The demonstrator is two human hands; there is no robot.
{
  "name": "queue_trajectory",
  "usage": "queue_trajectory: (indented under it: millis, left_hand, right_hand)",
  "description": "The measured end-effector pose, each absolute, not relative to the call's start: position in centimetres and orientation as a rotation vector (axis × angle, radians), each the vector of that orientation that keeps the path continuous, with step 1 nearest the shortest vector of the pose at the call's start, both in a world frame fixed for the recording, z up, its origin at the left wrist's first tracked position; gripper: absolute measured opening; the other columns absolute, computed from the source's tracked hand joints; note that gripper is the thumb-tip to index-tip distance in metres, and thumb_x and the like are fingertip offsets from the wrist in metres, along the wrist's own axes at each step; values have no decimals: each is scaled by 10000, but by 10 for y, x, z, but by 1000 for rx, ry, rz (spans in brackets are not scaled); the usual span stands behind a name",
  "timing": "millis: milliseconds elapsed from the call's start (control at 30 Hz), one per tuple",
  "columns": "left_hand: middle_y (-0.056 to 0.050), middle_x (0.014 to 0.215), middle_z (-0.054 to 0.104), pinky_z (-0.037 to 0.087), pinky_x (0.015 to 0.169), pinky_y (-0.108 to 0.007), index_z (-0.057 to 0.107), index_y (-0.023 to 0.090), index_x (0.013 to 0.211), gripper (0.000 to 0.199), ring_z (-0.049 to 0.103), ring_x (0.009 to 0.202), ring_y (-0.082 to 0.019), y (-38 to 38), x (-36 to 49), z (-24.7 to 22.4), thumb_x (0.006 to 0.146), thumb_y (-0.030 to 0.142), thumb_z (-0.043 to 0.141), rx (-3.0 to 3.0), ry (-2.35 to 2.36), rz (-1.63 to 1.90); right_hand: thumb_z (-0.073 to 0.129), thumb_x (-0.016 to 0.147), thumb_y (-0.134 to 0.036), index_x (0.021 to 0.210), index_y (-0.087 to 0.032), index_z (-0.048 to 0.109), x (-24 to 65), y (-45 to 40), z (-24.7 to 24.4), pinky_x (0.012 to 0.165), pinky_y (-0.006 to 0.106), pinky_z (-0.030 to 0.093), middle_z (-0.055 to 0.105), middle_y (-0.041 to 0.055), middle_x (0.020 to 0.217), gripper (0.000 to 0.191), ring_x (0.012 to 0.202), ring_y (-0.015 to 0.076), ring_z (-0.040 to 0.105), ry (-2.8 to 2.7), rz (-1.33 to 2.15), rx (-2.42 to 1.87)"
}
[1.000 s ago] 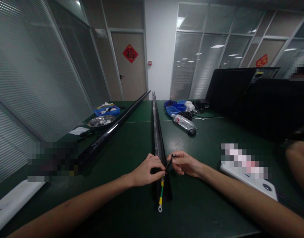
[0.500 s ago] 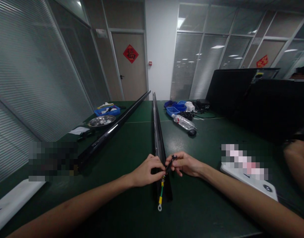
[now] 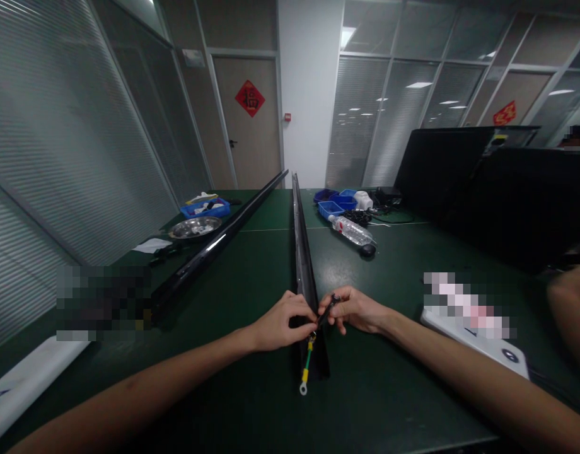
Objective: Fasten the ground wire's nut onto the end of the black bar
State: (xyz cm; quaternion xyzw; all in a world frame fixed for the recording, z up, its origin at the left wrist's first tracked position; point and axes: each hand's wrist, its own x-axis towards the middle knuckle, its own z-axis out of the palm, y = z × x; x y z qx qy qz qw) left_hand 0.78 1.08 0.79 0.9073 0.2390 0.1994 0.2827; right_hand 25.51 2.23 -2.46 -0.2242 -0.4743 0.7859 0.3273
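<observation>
A long black metal channel (image 3: 305, 271) runs away from me along the table's middle. At its near end, a short green-and-yellow wire (image 3: 308, 360) with a ring terminal at its free tip hangs toward me. My left hand (image 3: 287, 320) lies over the channel's left edge, thumb and fingers pinched beside the wire's upper end; what they grip is hidden. My right hand (image 3: 353, 309), on the other side, has its fingers closed on a small dark wrench-like tool (image 3: 326, 310). The tool slants down toward my left fingertips, and its exact kind is unclear.
A second black channel (image 3: 219, 241) lies diagonally on the left, near a metal dish (image 3: 195, 227) and a blue tray (image 3: 183, 209). At right are a plastic bottle (image 3: 352, 231), blue bins (image 3: 331, 209), a white device (image 3: 479, 342), dark monitors (image 3: 444, 164) and another person's arm (image 3: 574, 302).
Both hands keep their grips in nearly the same place, and the tool has barely shifted. The whole view has moved very slightly.
</observation>
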Motion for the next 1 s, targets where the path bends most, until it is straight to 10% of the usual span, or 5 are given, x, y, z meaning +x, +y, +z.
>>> queue_trajectory:
  millis: [1000]
  left_hand:
    - [-29, 977, 722, 334, 922, -334, 718, 193, 980, 203, 598, 959, -191, 11, 8, 9, 1014, 334, 577, 2440, 627, 506]
  right_hand:
    - [916, 722, -170, 951, -79, 796, 254, 20, -22, 481, 191, 622, 764, 74, 820, 274, 662, 145, 719, -1239, 2027, -580]
